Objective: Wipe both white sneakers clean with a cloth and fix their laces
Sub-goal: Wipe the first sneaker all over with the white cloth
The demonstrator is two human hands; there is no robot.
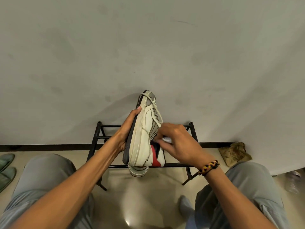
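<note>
My left hand (pixel 127 128) grips a white sneaker (pixel 143 138) by its dark sole, holding it on its side with the toe pointing away. A loose lace (pixel 155 106) loops over the toe. My right hand (pixel 178 142) pinches a small white cloth (pixel 168 139) against the sneaker's collar, beside the red lining. The heel of the second white sneaker (pixel 137 171) shows just below, on the rack's front bar.
A low black metal rack (pixel 99 138) stands against the grey wall in front of my knees. Green slippers (pixel 5 169) lie at far left. A crumpled brown rag (pixel 234 153) sits on the floor at right by the skirting.
</note>
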